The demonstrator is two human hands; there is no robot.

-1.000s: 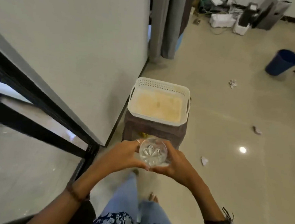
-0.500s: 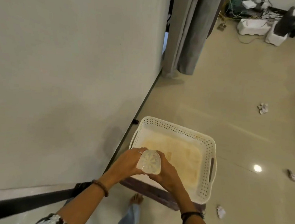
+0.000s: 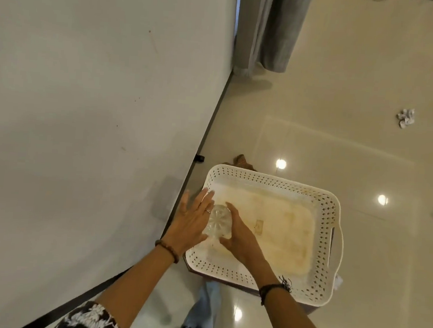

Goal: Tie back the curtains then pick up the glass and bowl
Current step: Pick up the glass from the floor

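From the head camera, looking down: the glass (image 3: 219, 221) sits between both hands, low in the near left corner of the white perforated basket (image 3: 326, 239), which rests on a dark brown stool or box that only peeks out under its near edge. The left hand (image 3: 192, 222) has its fingers straight and fanned out, palm flat against the glass's left side, more pressing than gripping. The right hand (image 3: 239, 233) lies against the other side with its fingers laid along the glass; I can't tell how far they curl round it, so to me it's a two-palm sandwich rather than a proper hold. It's clear cut glass with a starburst pattern, so I'd guess hard, a bit heavy for its size, breakable, and slick on the smooth bits. The cut ridges should give some bite, though. If it were me I'd wrap fingers round the side wall, not the rim, and put it down softly since plastic won't cushion much. I can't say if it's already touching the basket floor. The basket's bottom looks yellowed and stained. No bowl in sight. The grey curtains (image 3: 270, 28) hang by the wall at the top; whether they're tied I can't tell. A few crumpled paper scraps (image 3: 405, 118) lie on the shiny tile floor (image 3: 343, 122).
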